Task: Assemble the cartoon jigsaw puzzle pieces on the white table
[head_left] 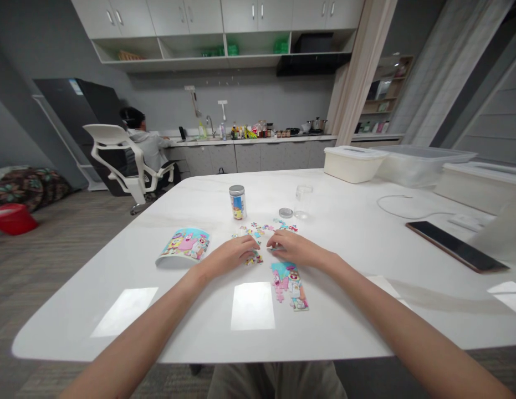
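My left hand (236, 250) rests over a small heap of loose jigsaw pieces (254, 259), its bent fingers a little apart. Opposite it, my right hand (294, 247) has its thumb and fingers drawn together at a light-blue jigsaw piece, mostly hidden beneath them. Just below that hand lies a partly assembled jigsaw puzzle (294, 285) with cartoon figures and a jagged left edge. More loose pieces (286, 224) are scattered beyond both hands. Left of my left hand, a curled picture sheet (185, 245) shows the cartoon in full.
A lidded jar (237, 203) stands behind the pieces, beside a metal lid (286, 213) and a clear open jar (303, 202). On the right are a phone (455, 245), a cable (393, 204) and storage boxes (353, 163). Another person (147, 145) sits at the far counter.
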Available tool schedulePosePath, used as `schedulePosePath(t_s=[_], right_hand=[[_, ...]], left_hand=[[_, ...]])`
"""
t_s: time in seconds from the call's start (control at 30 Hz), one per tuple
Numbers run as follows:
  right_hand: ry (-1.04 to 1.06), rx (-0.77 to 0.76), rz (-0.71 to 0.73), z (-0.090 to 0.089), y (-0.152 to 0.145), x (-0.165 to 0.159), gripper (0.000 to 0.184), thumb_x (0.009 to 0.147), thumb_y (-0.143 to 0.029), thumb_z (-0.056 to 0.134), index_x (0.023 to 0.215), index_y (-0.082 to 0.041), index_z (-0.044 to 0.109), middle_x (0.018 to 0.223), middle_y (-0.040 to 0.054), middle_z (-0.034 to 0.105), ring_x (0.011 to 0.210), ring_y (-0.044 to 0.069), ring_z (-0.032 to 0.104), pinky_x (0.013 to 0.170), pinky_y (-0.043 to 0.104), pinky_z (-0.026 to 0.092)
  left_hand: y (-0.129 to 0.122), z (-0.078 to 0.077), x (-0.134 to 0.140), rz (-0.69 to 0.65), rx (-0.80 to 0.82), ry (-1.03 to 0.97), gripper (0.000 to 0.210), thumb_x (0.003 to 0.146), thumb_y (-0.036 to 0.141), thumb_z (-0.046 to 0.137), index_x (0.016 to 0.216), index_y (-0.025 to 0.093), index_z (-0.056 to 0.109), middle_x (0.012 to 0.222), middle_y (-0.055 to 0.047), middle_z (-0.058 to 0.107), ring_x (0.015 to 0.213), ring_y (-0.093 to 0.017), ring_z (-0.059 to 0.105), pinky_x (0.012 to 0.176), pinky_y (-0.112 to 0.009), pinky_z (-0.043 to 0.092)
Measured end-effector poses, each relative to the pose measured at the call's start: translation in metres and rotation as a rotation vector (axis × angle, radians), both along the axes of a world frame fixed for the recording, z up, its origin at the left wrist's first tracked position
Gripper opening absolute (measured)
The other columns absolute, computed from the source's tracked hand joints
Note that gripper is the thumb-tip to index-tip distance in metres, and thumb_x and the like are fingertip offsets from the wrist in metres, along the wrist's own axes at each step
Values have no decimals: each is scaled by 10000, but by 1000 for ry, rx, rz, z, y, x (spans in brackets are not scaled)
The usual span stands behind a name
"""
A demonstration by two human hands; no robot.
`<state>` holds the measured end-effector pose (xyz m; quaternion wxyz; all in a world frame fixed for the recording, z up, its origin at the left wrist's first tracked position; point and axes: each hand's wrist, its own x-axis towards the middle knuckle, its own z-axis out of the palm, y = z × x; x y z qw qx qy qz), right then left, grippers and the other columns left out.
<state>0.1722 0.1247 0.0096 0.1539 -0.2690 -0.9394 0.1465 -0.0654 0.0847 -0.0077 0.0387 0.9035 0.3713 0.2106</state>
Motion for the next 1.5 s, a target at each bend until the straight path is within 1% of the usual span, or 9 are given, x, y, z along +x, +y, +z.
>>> schedulePosePath(t_s=[0.27,0.47,0.57,0.67,0.83,1.0,1.17,1.37,1.5], right_hand=[[0,-38,20,2,0,1,228,826,-47,552,994,-187,618,983,72,602,951,201,552,840,341,446],[36,-24,23,3,-2,1,261,791,-31,580,986,-198,625,973,60,582,951,194,547,830,332,439],[48,-25,46,2,-2,2,251,784,-35,584,975,-191,629,962,61,579,928,192,548,813,329,442],[56,-25,53,0,0,2,260,779,-33,584,979,-192,630,964,60,574,925,189,549,828,332,438],[57,-25,53,-1,1,3,267,771,-28,583,975,-193,636,949,55,564,910,182,558,827,322,440],[35,-36,46,1,0,2,258,784,-30,563,966,-196,639,915,49,576,851,171,566,791,313,451],[4,-27,76,0,0,1,262,812,-17,509,954,-191,645,909,55,584,853,170,568,796,311,450],[48,26,-22,-4,3,4,194,828,-120,573,1008,-174,620,1012,96,576,927,209,564,814,347,459],[18,5,-51,-7,7,4,250,811,-28,510,984,-175,614,992,93,601,952,212,567,846,352,453]], left_hand=[[-2,9,-3,-23,48,80,130,930,203,463,977,203,584,908,-40,660,862,-162,608,805,-304,473],[0,5,-1,15,58,47,122,905,200,509,987,200,599,913,-30,682,863,-163,618,854,-334,463],[0,5,0,-6,59,51,140,910,198,494,944,193,629,880,-31,687,830,-156,629,838,-329,468],[-1,6,0,-35,75,50,173,910,205,493,908,194,666,931,-44,699,872,-162,638,852,-335,469],[-3,6,0,-39,77,83,191,902,210,509,991,211,678,1036,-60,687,943,-180,629,850,-341,482],[-4,7,1,-53,74,106,268,901,166,473,1133,211,599,1126,-72,657,1024,-186,606,892,-361,474],[-6,10,1,-38,59,112,226,904,179,471,1093,211,592,1104,-61,656,1013,-187,599,893,-367,465],[-7,11,2,-46,44,110,206,896,159,472,1055,208,594,1083,-65,655,994,-178,597,881,-350,465],[-8,12,3,-34,47,119,201,890,156,482,1054,210,583,1077,-62,653,993,-182,596,879,-357,463]])
